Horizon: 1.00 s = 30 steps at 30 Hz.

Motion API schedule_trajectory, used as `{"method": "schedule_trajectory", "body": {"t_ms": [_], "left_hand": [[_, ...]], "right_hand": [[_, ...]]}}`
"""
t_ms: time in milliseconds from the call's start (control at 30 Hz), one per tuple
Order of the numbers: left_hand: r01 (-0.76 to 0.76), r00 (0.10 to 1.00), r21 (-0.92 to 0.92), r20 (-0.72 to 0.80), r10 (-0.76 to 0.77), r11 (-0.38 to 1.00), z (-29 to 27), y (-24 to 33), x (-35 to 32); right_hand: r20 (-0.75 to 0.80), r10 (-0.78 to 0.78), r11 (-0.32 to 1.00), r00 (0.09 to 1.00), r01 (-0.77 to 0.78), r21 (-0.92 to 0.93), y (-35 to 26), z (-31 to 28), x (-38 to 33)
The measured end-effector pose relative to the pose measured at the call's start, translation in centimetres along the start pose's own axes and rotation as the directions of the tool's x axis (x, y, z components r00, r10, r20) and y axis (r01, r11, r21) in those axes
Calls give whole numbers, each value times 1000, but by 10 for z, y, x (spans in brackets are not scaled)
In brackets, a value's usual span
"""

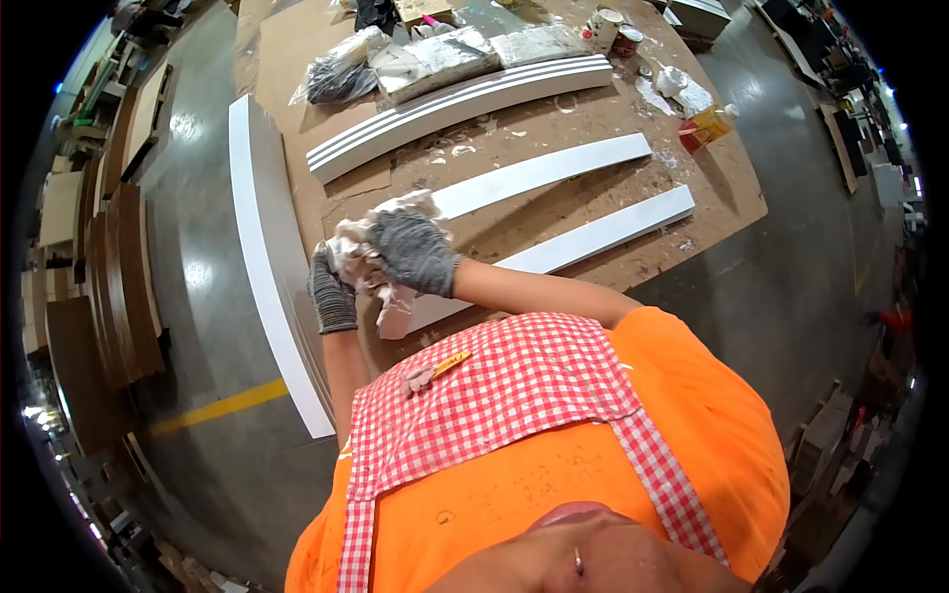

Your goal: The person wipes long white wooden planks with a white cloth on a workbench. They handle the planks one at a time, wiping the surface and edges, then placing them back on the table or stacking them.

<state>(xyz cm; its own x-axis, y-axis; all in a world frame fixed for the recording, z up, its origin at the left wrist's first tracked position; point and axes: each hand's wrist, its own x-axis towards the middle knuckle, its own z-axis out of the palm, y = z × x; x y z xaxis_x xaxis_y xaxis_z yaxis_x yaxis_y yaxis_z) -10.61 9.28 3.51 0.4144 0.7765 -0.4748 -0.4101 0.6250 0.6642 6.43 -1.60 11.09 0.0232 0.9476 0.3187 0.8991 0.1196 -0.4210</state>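
A crumpled, off-white rag [353, 247] is bunched up over the near left part of the table. In a grey knit glove, my right hand [413, 253] is closed on the rag, pressing it over the left end of a white-painted strip [544, 176]. My left hand [332, 295], gloved alike, grips the rag's left side; its fingers are partly hidden by the cloth. Closer to me lies a second white strip [603, 235], its left part passing under my right forearm and the rag's hanging end.
Long white boards [259, 247] line the table's left edge. Beyond the strips lies a stack of white strips [465, 107], with wrapped blocks [435, 64], a plastic bag [346, 71] and cans [603, 30] behind. A bottle with amber liquid [706, 128] lies at the right on the stained brown tabletop [727, 188].
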Motion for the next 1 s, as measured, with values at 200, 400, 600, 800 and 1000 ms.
{"method": "schedule_trajectory", "body": {"t_ms": [200, 400, 600, 800, 1000], "left_hand": [[-135, 980, 115, -129, 150, 984, 33, -2, -17], [-155, 977, 179, -116, 177, 972, 36, -4, -16], [-179, 971, 212, -116, 207, 961, 55, 3, -18], [-183, 980, 187, -50, 195, 965, 50, 3, -19], [-186, 968, 194, -131, 213, 963, 58, -1, -26]], "right_hand": [[-218, 304, 911, 927, -350, -219, 142, -1, -87], [-332, 717, 446, 613, -770, -456, 279, -102, -166], [-100, 527, 677, 844, -488, -551, 269, -66, -137], [-70, 282, 959, 957, -282, 11, 84, -18, -52], [-123, 307, 893, 944, -331, -306, 62, -16, -46]]}}
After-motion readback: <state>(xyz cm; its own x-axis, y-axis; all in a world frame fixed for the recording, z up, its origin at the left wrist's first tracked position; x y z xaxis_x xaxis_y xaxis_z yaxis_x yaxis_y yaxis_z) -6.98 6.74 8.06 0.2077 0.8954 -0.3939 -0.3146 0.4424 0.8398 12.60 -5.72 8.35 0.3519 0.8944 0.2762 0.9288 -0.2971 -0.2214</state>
